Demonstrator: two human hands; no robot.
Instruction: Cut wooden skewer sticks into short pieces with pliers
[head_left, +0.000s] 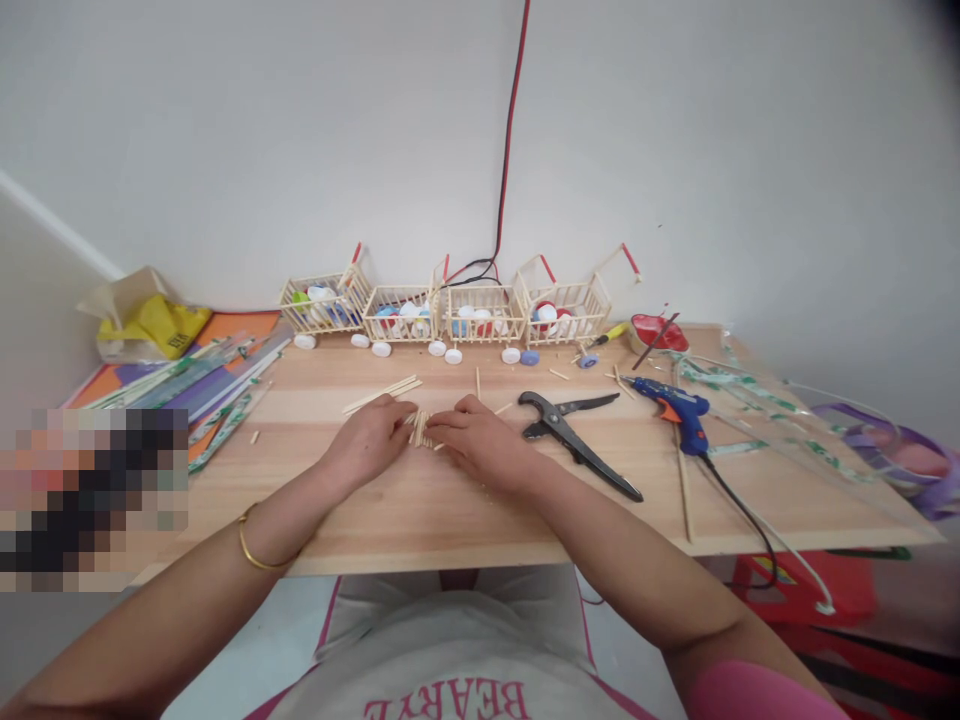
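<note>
My left hand [367, 438] and my right hand [480, 440] meet at the middle of the wooden board [420, 510], fingers curled round a small bundle of short wooden sticks [421, 428] lying between them. Each hand pinches one side of the bundle. A few longer loose sticks [381, 394] lie just beyond my left hand. A gold bangle sits on my left wrist.
Black pliers [577, 432] lie right of my right hand, then a blue glue gun [677, 408] with its cord running off the front edge. Several stick-built carts [450, 312] filled with bottle caps line the back wall. Coloured paper sheets [195, 385] lie at left, plastic wrappers at right.
</note>
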